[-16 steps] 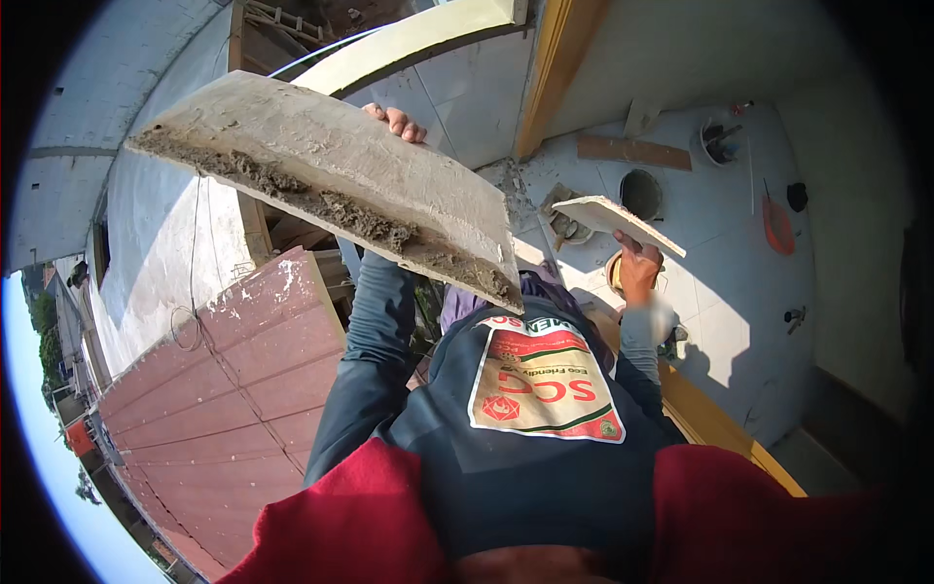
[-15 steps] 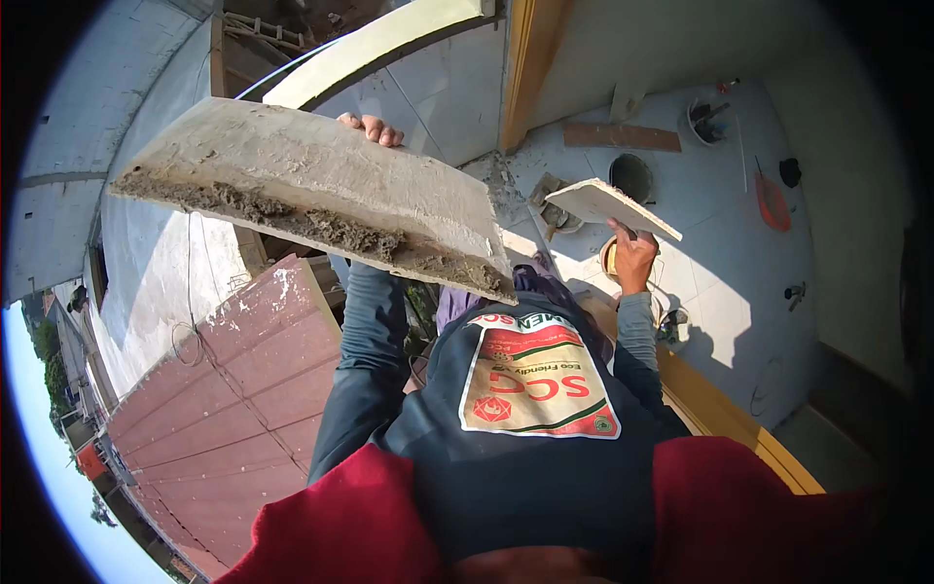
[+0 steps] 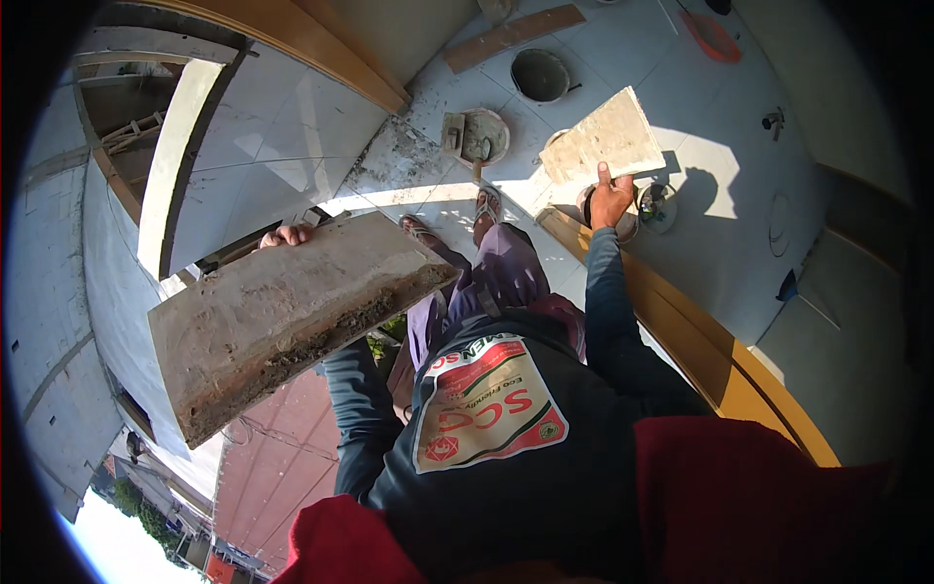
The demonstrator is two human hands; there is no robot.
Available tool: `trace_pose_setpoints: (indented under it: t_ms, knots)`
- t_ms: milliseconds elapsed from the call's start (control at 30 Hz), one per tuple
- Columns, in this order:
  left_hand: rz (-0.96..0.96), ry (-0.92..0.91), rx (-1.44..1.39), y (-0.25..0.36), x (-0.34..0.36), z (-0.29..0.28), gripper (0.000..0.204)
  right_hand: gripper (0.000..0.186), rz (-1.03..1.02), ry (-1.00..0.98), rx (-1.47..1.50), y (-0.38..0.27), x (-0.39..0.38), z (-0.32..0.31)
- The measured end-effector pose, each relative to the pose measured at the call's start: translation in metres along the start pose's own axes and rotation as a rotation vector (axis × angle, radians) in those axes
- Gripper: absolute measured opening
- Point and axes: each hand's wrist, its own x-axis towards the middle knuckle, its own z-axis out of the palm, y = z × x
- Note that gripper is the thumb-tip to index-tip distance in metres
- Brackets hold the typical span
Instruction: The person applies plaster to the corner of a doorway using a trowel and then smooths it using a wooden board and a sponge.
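My left hand (image 3: 286,236) grips the far edge of a large flat grey board (image 3: 292,292), its fingertips curled over the rim. Rough, crumbly mortar (image 3: 321,343) clings along the board's near edge. Most of that hand is hidden beneath the board. On the right, my right hand (image 3: 610,201) is closed on a smaller pale board (image 3: 615,134), with the thumb lying on its upper face. This board is tilted and held over the tiled floor, apart from the large one.
A round mortar bucket (image 3: 540,76) and a tub with mortar and a tool (image 3: 498,138) stand on the tiles. Beyond lies a brown plank (image 3: 511,37), with a red basin (image 3: 713,39) farther right. A yellow frame (image 3: 700,355) runs beside my right arm. Red roofing (image 3: 282,467) lies below left.
My view has swung to the right. The large board now sits lower and farther left in it, with its left end dipped. The smaller board shows more of its flat face. Both stay held.
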Motion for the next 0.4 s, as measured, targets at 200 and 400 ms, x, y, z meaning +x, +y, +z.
trace_pose_setpoints:
  t_ms: [200,400]
  knots:
    - [0.007,0.058,-0.03,-0.01,-0.019,-0.009,0.053,0.045,0.388,0.161,0.08,-0.009,-0.023,-0.026]
    - [0.015,0.161,-0.063,-0.003,-0.034,-0.019,0.05,0.058,0.448,0.001,0.158,-0.012,-0.061,-0.022]
